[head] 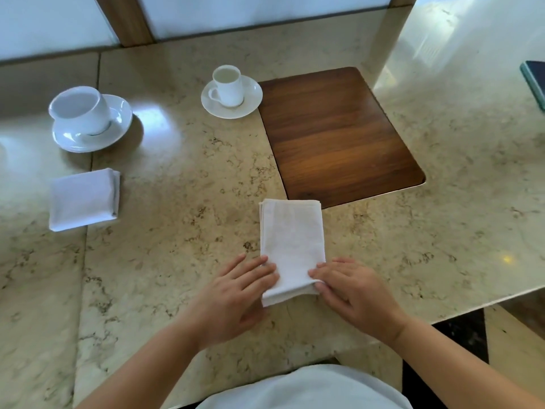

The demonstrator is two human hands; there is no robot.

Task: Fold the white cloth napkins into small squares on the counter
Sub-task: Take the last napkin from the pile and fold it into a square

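Observation:
A white cloth napkin [290, 246], folded into a long narrow rectangle, lies on the marble counter [182, 202] in front of me, running away from me. My left hand [236, 293] pinches its near left corner, fingers on top of the cloth. My right hand [351, 287] grips the near right corner, thumb under the edge. A second napkin [84, 199], folded into a small square, rests flat at the left of the counter, apart from both hands.
Behind the square napkin stands a large white cup on a saucer [88, 119]. A smaller cup on a saucer [231, 93] stands beside a dark wooden inset panel [339, 134]. At the far right edge lies a dark flat object [535, 81]. The counter edge drops off at the near right.

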